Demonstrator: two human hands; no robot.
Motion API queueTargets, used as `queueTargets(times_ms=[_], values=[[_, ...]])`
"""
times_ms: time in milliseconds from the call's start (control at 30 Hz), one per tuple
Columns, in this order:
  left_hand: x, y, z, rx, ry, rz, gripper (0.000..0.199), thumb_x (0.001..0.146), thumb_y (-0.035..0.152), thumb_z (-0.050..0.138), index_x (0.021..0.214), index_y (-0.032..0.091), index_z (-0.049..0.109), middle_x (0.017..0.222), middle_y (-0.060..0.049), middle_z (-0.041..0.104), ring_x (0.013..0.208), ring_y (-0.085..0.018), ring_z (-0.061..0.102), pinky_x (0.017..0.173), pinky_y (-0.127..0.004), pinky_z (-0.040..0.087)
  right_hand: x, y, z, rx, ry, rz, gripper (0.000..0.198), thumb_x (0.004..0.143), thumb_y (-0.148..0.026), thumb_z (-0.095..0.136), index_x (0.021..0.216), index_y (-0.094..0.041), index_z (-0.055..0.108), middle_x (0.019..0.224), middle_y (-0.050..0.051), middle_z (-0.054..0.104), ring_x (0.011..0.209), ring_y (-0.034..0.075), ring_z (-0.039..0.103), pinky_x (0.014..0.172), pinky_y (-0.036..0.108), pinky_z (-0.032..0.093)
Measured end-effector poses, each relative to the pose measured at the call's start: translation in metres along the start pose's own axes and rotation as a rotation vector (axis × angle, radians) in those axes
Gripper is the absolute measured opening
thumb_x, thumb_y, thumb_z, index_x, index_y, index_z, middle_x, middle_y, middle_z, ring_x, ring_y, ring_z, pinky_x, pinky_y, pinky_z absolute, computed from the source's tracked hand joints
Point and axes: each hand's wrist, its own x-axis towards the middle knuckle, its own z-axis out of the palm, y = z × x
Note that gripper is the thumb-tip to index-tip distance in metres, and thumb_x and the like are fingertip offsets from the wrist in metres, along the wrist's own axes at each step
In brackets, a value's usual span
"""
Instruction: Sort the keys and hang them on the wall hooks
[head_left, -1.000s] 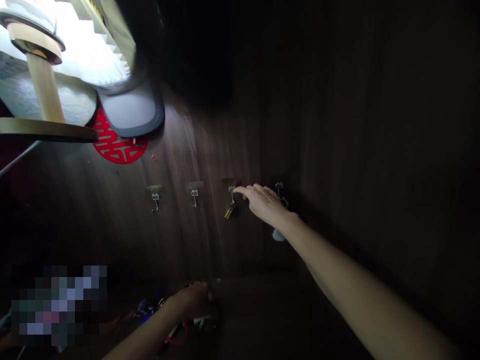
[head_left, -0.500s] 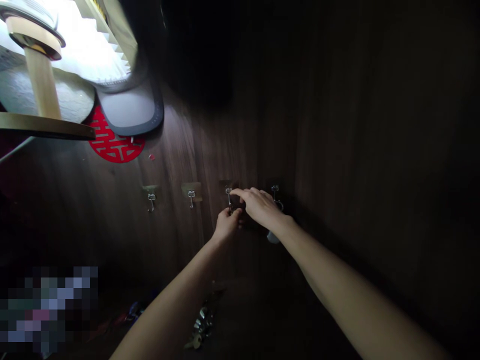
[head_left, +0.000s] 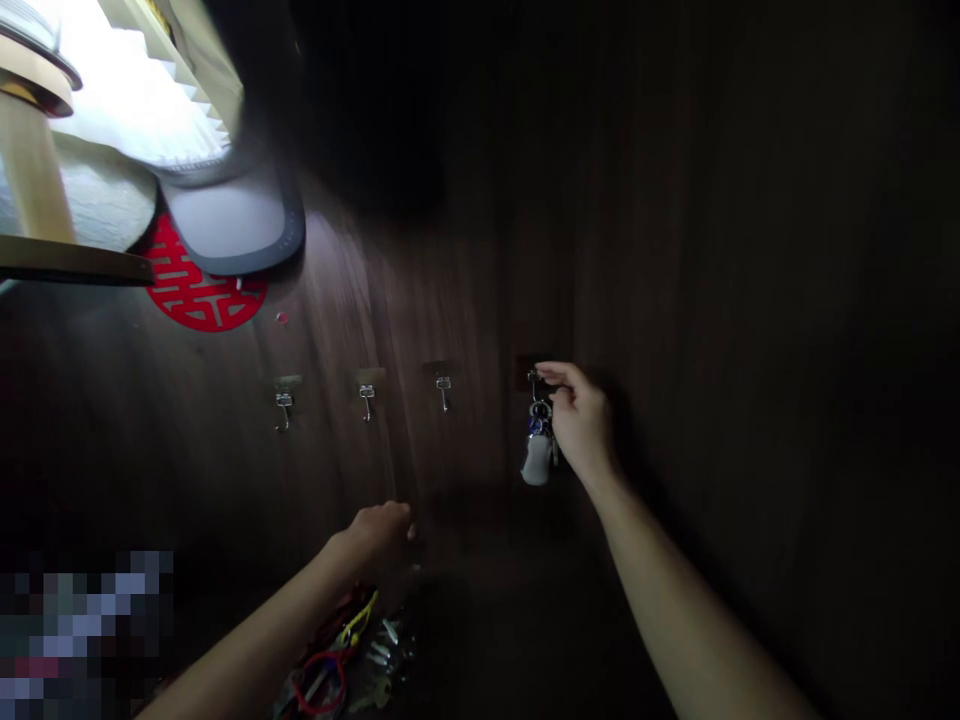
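Note:
My right hand (head_left: 585, 415) is at the rightmost metal hook (head_left: 533, 385) on the dark wood panel. Its index finger reaches to the top of that hook, and the thumb is apart from it. From this hook hangs a key ring (head_left: 540, 410) with a pale grey, bottle-shaped fob (head_left: 536, 460), close beside the thumb. Lower left, my left hand (head_left: 381, 525) is closed, its fingertips mostly hidden; whatever it may hold cannot be made out. Below it lie several keys (head_left: 386, 650), a yellow strap (head_left: 360, 618) and a red loop (head_left: 321, 683).
Further left on the panel, three bare hooks (head_left: 443, 390) are in a row. At upper left are a grey cap (head_left: 229, 225), a red round cut-out decoration (head_left: 202, 290), a bright white pleated thing (head_left: 142, 100) and a wooden post (head_left: 34, 160). A blurred patch covers the lower left.
My left hand has dropped down and left from the third hook. My right hand has moved right to the rightmost hook, where the hanging keys now show. The view has shifted slightly.

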Motion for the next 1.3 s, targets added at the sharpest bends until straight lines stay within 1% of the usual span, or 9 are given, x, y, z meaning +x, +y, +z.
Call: queueTargets(times_ms=[133, 233, 267, 467, 667, 833, 1033, 1167, 1300], values=[[0.022, 0.022, 0.024, -0.068, 0.045, 0.134, 0.01, 0.062, 0.018, 0.068, 0.071, 0.022, 0.066, 0.081, -0.003, 0.07, 0.09, -0.024, 0.064, 0.077, -0.026, 0.044, -0.029, 0.035, 0.004, 0.158, 0.131, 0.328, 0.037, 0.083, -0.031, 0.038, 0.113, -0.015, 0.052, 0.116, 0.013, 0.058, 0.105, 0.022, 0.055, 0.089, 0.037, 0.044], [0.054, 0.063, 0.05, -0.33, 0.13, 0.271, 0.03, 0.072, 0.026, 0.064, 0.102, 0.019, 0.062, 0.111, -0.006, 0.065, 0.104, -0.02, 0.057, 0.087, -0.023, 0.041, -0.045, 0.051, 0.01, 0.204, 0.121, 0.481, 0.043, 0.085, -0.042, 0.034, 0.111, -0.014, 0.054, 0.113, 0.014, 0.06, 0.104, 0.023, 0.056, 0.088, 0.038, 0.043], [0.064, 0.075, 0.059, -0.498, 0.162, 0.297, 0.034, 0.07, 0.026, 0.067, 0.103, 0.017, 0.061, 0.109, -0.007, 0.066, 0.103, -0.021, 0.058, 0.087, -0.024, 0.041, -0.048, 0.054, 0.01, 0.216, 0.099, 0.5, 0.043, 0.085, -0.044, 0.033, 0.108, -0.015, 0.055, 0.112, 0.013, 0.061, 0.103, 0.023, 0.056, 0.088, 0.037, 0.044], [0.093, 0.107, 0.1, -0.704, 0.093, 0.255, 0.033, 0.066, 0.036, 0.072, 0.09, 0.015, 0.062, 0.081, -0.004, 0.066, 0.079, -0.018, 0.06, 0.069, -0.022, 0.043, -0.055, 0.051, -0.009, 0.276, -0.035, 0.415, 0.039, 0.085, -0.045, 0.035, 0.099, -0.018, 0.06, 0.105, 0.008, 0.065, 0.096, 0.021, 0.06, 0.081, 0.032, 0.047], [0.091, 0.108, 0.096, -0.907, -0.165, 0.247, 0.033, 0.065, 0.045, 0.07, 0.075, 0.015, 0.062, 0.065, 0.001, 0.061, 0.058, -0.011, 0.056, 0.056, -0.019, 0.042, -0.047, 0.036, -0.028, 0.079, -0.131, 0.411, 0.037, 0.086, -0.042, 0.034, 0.094, -0.019, 0.062, 0.084, 0.006, 0.067, 0.077, 0.021, 0.062, 0.065, 0.029, 0.049], [0.093, 0.109, 0.098, -1.018, -0.197, 0.207, 0.031, 0.061, 0.039, 0.073, 0.078, 0.016, 0.061, 0.063, 0.002, 0.062, 0.057, -0.01, 0.057, 0.056, -0.019, 0.043, -0.019, 0.02, -0.032, -0.329, -0.105, 0.119, 0.028, 0.083, -0.02, 0.04, 0.1, -0.019, 0.062, 0.097, 0.008, 0.061, 0.087, 0.02, 0.059, 0.08, 0.032, 0.045], [0.099, 0.108, 0.105, -1.061, -0.194, 0.14, 0.029, 0.058, 0.032, 0.075, 0.078, 0.014, 0.062, 0.065, 0.0, 0.065, 0.058, -0.012, 0.059, 0.058, -0.021, 0.044, 0.008, 0.016, -0.025, -0.496, -0.34, 0.118, 0.05, 0.079, -0.003, 0.036, 0.119, -0.026, 0.055, 0.102, 0.006, 0.062, 0.091, 0.017, 0.059, 0.078, 0.026, 0.044], [0.096, 0.112, 0.104, -1.089, -0.19, 0.089, 0.029, 0.057, 0.031, 0.077, 0.075, 0.014, 0.062, 0.062, 0.001, 0.066, 0.055, -0.012, 0.059, 0.057, -0.022, 0.044, 0.016, 0.015, -0.025, -0.497, -0.39, 0.176, 0.044, 0.083, -0.009, 0.035, 0.118, -0.027, 0.056, 0.099, 0.003, 0.066, 0.089, 0.016, 0.061, 0.075, 0.025, 0.044], [0.091, 0.125, 0.102, -1.12, -0.215, 0.037, 0.027, 0.059, 0.033, 0.076, 0.07, 0.013, 0.062, 0.056, 0.0, 0.065, 0.05, -0.013, 0.059, 0.057, -0.024, 0.047, 0.027, 0.006, -0.028, -0.473, -0.433, 0.226, 0.039, 0.092, -0.034, 0.028, 0.109, -0.026, 0.062, 0.102, 0.003, 0.068, 0.096, 0.019, 0.061, 0.079, 0.027, 0.043]])
